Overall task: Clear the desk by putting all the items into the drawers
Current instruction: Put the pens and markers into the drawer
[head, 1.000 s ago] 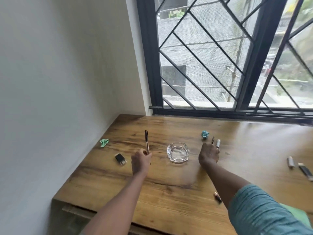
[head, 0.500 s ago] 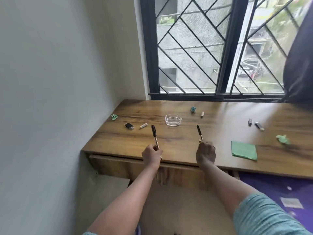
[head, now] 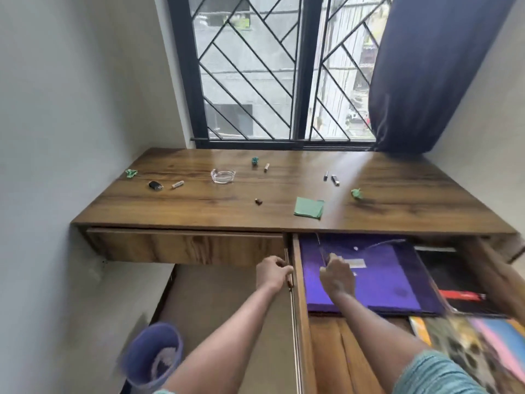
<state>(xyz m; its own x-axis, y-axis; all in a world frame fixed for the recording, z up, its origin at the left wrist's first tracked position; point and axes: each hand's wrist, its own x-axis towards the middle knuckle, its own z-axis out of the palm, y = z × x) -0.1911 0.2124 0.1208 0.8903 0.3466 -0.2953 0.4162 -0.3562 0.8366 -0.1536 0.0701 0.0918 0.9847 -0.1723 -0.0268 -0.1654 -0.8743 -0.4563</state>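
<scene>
The left hand [head: 273, 273] is curled around a dark pen [head: 288, 277], which runs down through the fist just beside the left wall of the open right drawer [head: 300, 282]. The right hand [head: 338, 277] hangs over that drawer, above a purple folder [head: 383, 282]; its fingers are bent loosely, and a slim pale pen [head: 322, 250] rises from them (motion blur; I cannot tell how firmly it is pinched). To the right of this hand, dark and coloured booklets [head: 460, 294] lie in the same drawer.

Beyond the left hand, the left drawer [head: 184, 248] is closed. Further beyond both hands, the desk [head: 199, 206] carries loose items: a glass ashtray [head: 223, 176], a small black device [head: 155, 185] with a pale tube [head: 177, 184] beside it, green paper scraps [head: 131, 173], a green square sheet [head: 309, 207], a small brown cylinder [head: 258, 201], and two short sticks [head: 331, 178].

Below the left forearm stands a purple bin [head: 153, 354].
</scene>
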